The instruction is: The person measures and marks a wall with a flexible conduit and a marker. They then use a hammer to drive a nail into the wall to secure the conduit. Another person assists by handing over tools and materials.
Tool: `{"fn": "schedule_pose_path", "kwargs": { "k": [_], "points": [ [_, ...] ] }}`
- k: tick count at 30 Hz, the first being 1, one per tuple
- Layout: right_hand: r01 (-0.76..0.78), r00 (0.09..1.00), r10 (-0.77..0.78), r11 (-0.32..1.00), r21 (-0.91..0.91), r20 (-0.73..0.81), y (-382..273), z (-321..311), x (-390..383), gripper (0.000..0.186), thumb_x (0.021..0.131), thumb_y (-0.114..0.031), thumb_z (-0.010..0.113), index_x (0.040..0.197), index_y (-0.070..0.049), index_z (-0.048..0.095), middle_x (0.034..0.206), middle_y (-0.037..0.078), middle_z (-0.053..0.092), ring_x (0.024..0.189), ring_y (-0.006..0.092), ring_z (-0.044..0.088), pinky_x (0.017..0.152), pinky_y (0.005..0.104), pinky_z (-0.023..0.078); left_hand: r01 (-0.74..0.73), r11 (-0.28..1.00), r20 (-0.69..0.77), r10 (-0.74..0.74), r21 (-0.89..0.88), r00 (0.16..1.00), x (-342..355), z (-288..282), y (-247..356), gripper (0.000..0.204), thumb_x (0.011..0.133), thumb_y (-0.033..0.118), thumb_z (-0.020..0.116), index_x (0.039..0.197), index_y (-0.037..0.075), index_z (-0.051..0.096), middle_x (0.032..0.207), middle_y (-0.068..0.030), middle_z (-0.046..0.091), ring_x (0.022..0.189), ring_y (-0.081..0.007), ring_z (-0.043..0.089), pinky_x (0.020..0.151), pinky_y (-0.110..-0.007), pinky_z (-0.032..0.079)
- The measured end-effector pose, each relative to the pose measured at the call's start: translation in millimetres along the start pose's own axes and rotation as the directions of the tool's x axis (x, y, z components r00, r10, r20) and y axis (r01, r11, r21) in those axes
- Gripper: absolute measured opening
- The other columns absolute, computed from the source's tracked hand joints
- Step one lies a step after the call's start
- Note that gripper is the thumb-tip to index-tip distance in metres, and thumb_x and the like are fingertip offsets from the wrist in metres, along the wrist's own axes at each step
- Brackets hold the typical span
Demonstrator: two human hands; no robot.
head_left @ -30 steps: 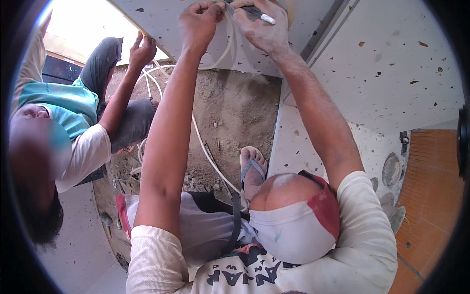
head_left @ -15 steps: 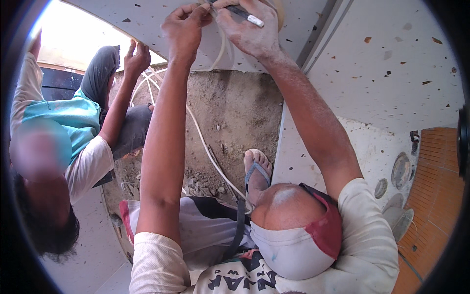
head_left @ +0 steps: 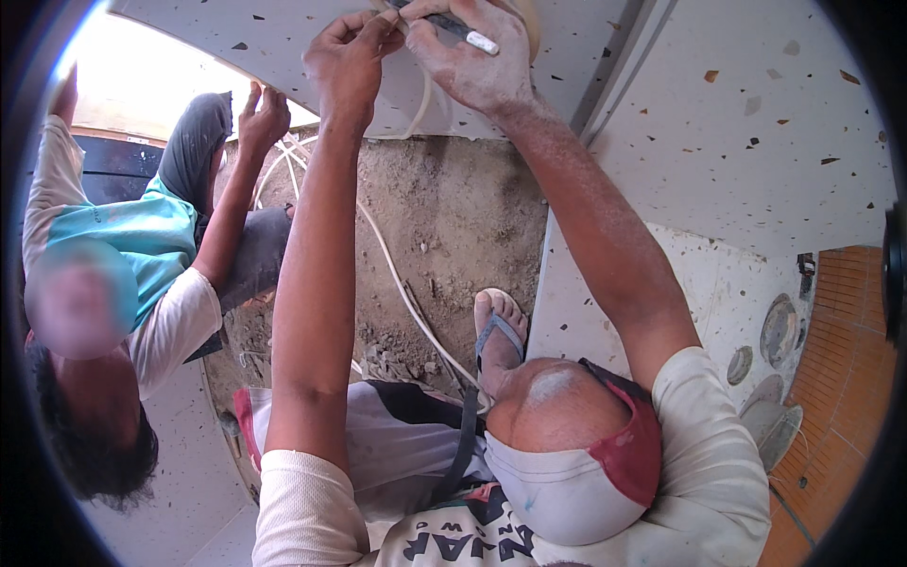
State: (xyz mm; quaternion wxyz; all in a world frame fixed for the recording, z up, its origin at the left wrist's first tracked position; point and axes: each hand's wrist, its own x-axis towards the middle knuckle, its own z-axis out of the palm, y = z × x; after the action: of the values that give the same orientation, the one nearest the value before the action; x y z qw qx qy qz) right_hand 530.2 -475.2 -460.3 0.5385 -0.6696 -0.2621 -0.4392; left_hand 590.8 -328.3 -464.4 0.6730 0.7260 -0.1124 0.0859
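Observation:
My left hand [head_left: 348,71] is raised at the top middle, thumb and fingers pinched on a white cable [head_left: 420,104] against a grey speckled panel [head_left: 246,24]. My right hand [head_left: 472,66], dusted pale, is closed on a dark pen-like tool with a white end [head_left: 482,42], right beside the left fingertips. The fingertips of both hands almost meet; exactly what lies between them is too small to make out. The cable loops behind my left forearm and runs down over the dirt to my legs.
A co-worker in a turquoise shirt [head_left: 118,227] crouches at the left, a hand [head_left: 265,123] at the panel's lower edge. My sandalled foot [head_left: 501,331] rests on dirt [head_left: 444,217]. Speckled slabs [head_left: 718,142] and orange tiles [head_left: 831,350] lie at the right, with round grey pieces [head_left: 779,326] nearby.
The view has shifted, so both my hands appear farther left, still together on the panel. The co-worker's head and hand appear lower in the picture.

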Motion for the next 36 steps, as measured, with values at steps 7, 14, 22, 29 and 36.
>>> {"fn": "schedule_pose_path", "kwargs": {
  "k": [7, 14, 22, 29, 36],
  "points": [
    [0.025, 1.0, -0.026, 0.999, 0.042, 0.01, 4, 2, 1, 0.017, 0.083, 0.005, 0.058, 0.097, -0.005, 0.062, 0.082, 0.008, 0.06, 0.079, 0.021, 0.061, 0.077, 0.0331, 0.048, -0.007, 1.0, 0.014, 0.007, -0.031, 1.0, 1, -1, -1, 0.014, 0.086, 0.011, 0.071, 0.092, -0.002, 0.069, 0.077, -0.0019, 0.065, 0.066, -0.0075, 0.057, 0.062, -0.02, 0.046],
    [0.038, 0.999, -0.039, 0.998, 0.048, 0.021, 5, 3, 2, 0.017, 0.084, 0.004, 0.058, 0.097, -0.005, 0.062, 0.082, 0.008, 0.06, 0.079, 0.021, 0.061, 0.077, 0.0337, 0.049, -0.001, 1.0, 0.015, 0.002, -0.03, 1.0, -1, 1, 6, 0.015, 0.085, 0.012, 0.072, 0.093, -0.001, 0.069, 0.078, -0.0022, 0.065, 0.067, -0.0083, 0.058, 0.065, -0.021, 0.048],
    [0.016, 1.0, -0.016, 1.0, 0.021, -0.003, 6, 7, -2, 0.017, 0.084, 0.004, 0.057, 0.097, -0.006, 0.062, 0.082, 0.008, 0.061, 0.079, 0.0209, 0.061, 0.076, 0.0326, 0.05, 0.012, 0.999, 0.029, -0.011, -0.04, 1.0, -12, 6, 20, 0.018, 0.084, 0.012, 0.072, 0.095, -0.002, 0.068, 0.079, -0.0028, 0.065, 0.068, -0.0088, 0.059, 0.066, -0.023, 0.05],
    [0.036, 0.999, -0.036, 0.998, 0.045, 0.001, 6, 6, -1, 0.018, 0.083, 0.006, 0.058, 0.097, -0.006, 0.062, 0.082, 0.008, 0.061, 0.079, 0.02, 0.061, 0.075, 0.0321, 0.05, 0.021, 0.997, 0.018, -0.019, -0.069, 1.0, -11, 7, 20, 0.016, 0.085, 0.011, 0.072, 0.094, -0.002, 0.068, 0.077, -0.0024, 0.065, 0.067, -0.0086, 0.058, 0.066, -0.022, 0.05],
    [0.058, 0.997, -0.056, 0.996, 0.062, -0.044, 6, 7, 0, 0.022, 0.081, 0.009, 0.06, 0.098, -0.005, 0.063, 0.082, 0.007, 0.061, 0.079, 0.0188, 0.061, 0.074, 0.0303, 0.049, 0.025, 0.996, 0.016, -0.024, -0.08, 1.0, -11, 8, 21, 0.014, 0.084, 0.01, 0.072, 0.091, -0.002, 0.068, 0.077, -0.0029, 0.065, 0.067, -0.0085, 0.058, 0.064, -0.022, 0.048]
  ]
}}
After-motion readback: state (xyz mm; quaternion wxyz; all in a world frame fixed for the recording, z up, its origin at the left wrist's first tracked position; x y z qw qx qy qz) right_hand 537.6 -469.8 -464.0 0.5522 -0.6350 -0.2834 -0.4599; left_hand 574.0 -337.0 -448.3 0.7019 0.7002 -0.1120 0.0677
